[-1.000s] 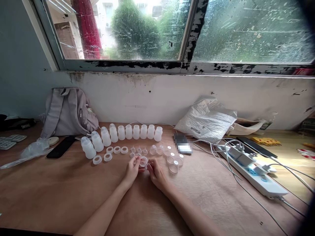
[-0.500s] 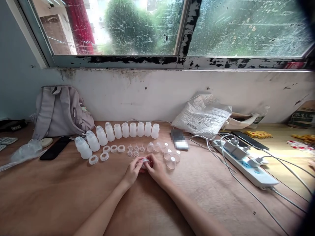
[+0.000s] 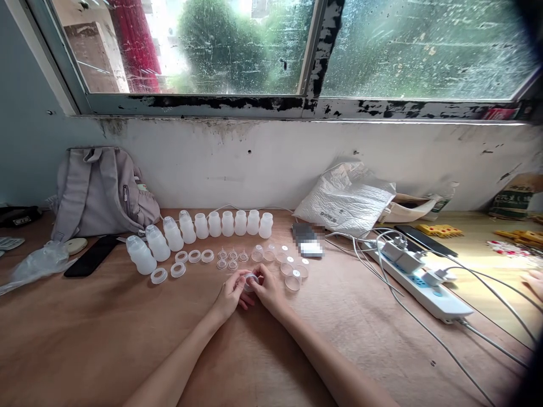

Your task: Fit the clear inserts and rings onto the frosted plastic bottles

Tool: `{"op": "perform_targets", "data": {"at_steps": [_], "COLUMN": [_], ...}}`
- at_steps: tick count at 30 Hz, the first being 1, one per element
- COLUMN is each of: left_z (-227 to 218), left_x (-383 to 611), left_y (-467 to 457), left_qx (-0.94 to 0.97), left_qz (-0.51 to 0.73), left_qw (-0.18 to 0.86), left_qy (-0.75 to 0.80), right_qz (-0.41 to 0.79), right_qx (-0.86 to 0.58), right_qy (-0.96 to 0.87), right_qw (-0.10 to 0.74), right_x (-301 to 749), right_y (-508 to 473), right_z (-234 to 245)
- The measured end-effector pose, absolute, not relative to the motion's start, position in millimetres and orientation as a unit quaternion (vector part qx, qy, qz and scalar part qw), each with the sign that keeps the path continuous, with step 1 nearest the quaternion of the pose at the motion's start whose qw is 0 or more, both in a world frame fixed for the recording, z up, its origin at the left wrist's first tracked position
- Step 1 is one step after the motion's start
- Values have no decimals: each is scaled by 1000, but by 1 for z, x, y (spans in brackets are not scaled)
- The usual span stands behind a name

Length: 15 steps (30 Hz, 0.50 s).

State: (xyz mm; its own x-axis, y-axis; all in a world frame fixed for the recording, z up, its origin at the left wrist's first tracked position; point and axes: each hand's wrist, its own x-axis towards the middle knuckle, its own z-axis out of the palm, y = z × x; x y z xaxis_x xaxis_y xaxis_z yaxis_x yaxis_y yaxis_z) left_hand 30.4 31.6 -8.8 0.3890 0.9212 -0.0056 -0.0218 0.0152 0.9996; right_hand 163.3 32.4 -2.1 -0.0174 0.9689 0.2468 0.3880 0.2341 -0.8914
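The left hand [image 3: 230, 293] and the right hand [image 3: 270, 289] are sitting closer together than a second ago, when a small clear piece was showing just below the clear ring [image 3: 250, 278]. That piece is hiding now, so the person is probably pressing the two parts together. Fingers of both hands are pinching the ring and covering much of it, in front of the right end of the row of bottles [image 3: 215, 225]. The bottles are looking cloudy, white and curvy, and the four leftmost are wearing rounded tops. Fat white rings [image 3: 159, 282] are lying in front of the row's left part. Clear bits with thin tips [image 3: 243, 257] are standing before its right part. See-through cups [image 3: 292, 283] are resting past its right end, nearer the person.
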Motion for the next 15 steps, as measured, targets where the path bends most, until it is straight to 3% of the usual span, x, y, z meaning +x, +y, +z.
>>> {"op": "perform_targets", "data": {"at_steps": [15], "left_z": [-6], "left_x": [35], "left_y": [27], "left_qx": [601], "left_qz": [380], "left_qw": [587], "left_qy": [388], "right_qz": [293], "right_qx": [-528], "right_qy": [-638], "right_qw": [478], "right_x": [163], "right_y": [38], "right_z": [-10]}}
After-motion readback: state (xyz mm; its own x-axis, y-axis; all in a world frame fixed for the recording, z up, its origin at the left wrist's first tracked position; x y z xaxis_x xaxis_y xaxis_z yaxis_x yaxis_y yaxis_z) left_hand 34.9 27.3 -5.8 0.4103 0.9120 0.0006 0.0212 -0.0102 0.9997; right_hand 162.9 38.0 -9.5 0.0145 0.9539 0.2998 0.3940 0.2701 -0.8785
